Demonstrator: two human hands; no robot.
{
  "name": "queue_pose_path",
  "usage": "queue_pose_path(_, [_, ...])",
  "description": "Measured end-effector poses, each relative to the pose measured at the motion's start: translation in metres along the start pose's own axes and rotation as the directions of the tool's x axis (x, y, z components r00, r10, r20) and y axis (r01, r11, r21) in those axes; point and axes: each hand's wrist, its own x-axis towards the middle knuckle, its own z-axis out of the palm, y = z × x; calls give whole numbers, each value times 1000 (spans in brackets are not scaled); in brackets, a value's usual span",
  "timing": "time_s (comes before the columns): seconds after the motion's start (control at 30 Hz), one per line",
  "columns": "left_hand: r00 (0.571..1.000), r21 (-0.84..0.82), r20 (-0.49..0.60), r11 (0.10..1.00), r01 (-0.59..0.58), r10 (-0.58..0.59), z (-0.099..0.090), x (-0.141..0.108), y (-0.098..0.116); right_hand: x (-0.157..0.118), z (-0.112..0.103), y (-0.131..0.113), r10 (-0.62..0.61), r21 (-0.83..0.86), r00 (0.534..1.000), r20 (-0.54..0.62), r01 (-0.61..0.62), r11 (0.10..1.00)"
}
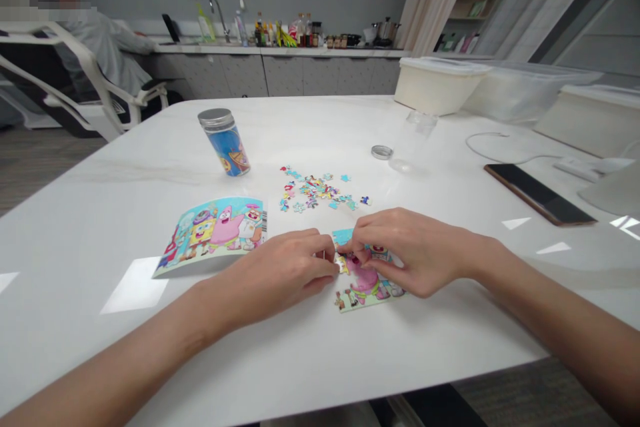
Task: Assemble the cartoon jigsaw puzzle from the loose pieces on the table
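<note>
A partly joined jigsaw puzzle (367, 280) with a pink starfish picture lies on the white table, between my hands. My left hand (295, 263) is at its left edge, fingers pinched around a small yellow-and-white puzzle piece (343, 264). Over the puzzle's upper part, my right hand (407, 247) is closed with curled fingers, fingertips close to that piece; whatever they hold is hidden. Several loose puzzle pieces (317, 188) are heaped beyond my hands. To the left rests a curled picture sheet (225, 230) with the same cartoon figures.
A picture-wrapped jar (226, 143) with a metal lid stands back left. A clear jar (414, 140) and a loose lid (382, 152) are back right, near a phone (537, 193). Storage boxes (437, 85) line the far right edge. A person (107, 47) sits far left.
</note>
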Motion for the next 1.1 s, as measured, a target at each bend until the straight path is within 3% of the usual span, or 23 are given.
queue_pose_path(0.3, [1000,39,-16,999,3,-3,2,1,3,2,-1,-1,-4,13,1000,5,4,1000])
queue_pose_path(0.77, [994,-122,-27,988,97,-101,-2,-3,-10,0,-2,-3,-54,13,998,-42,55,998])
queue_pose_path(1.0, [991,-143,-53,983,113,-121,-4,-3,-11,3,1,-2,66,17,991,-116,-64,998])
queue_pose_path(1.1, [993,-118,-59,989,93,-100,-2,-3,-11,7,1,-2,181,131,970,-163,-160,978])
